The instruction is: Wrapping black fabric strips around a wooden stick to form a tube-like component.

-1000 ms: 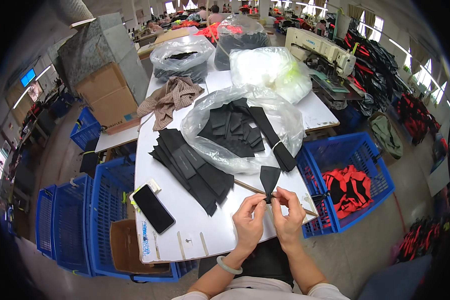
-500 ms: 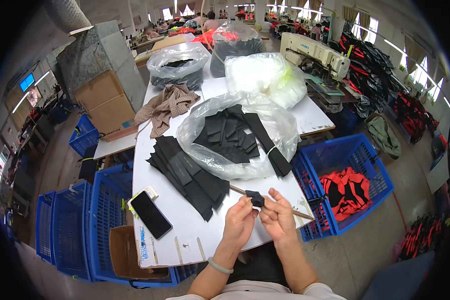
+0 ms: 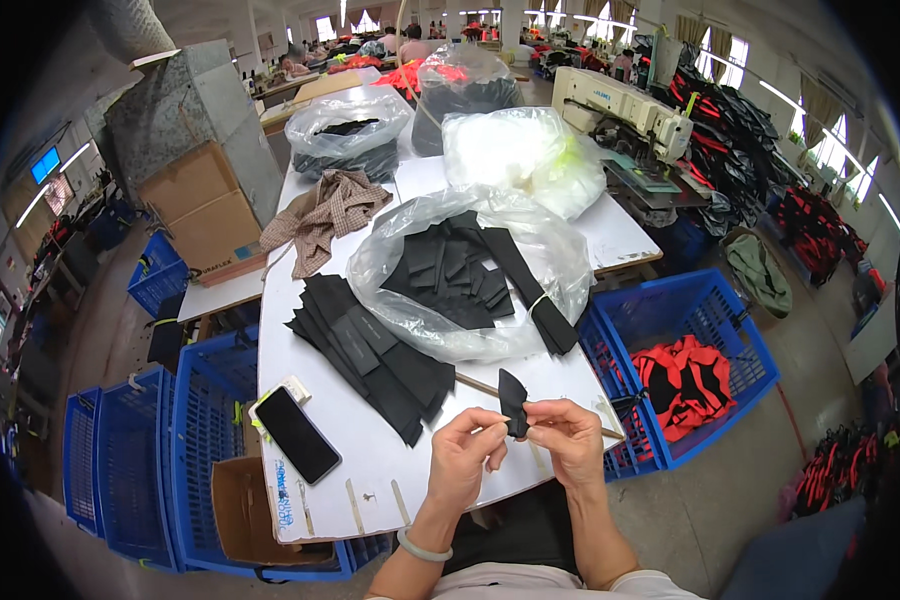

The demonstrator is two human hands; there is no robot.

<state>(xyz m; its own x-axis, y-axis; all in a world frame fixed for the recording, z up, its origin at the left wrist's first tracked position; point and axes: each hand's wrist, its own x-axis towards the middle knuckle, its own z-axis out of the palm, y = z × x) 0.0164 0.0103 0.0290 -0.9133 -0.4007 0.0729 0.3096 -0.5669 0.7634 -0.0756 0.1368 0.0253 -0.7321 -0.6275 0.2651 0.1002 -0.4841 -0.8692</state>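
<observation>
Swung upward since moments ago, a black cloth piece (image 3: 511,393) stands pinched by left hand (image 3: 460,457) and right hand (image 3: 572,443). White counter (image 3: 378,462) lies beneath.

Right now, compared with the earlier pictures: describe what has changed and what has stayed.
Half a second ago the small black fabric piece was bunched; now its flap again points away from the person, pinched by the fingers of the bare left hand and right hand. The black rectangular phone and clear plastic bag stay put.

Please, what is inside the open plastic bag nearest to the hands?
The plastic bag holds a heap of black fabric pieces; whatever lies beneath the top ones is covered.
</observation>
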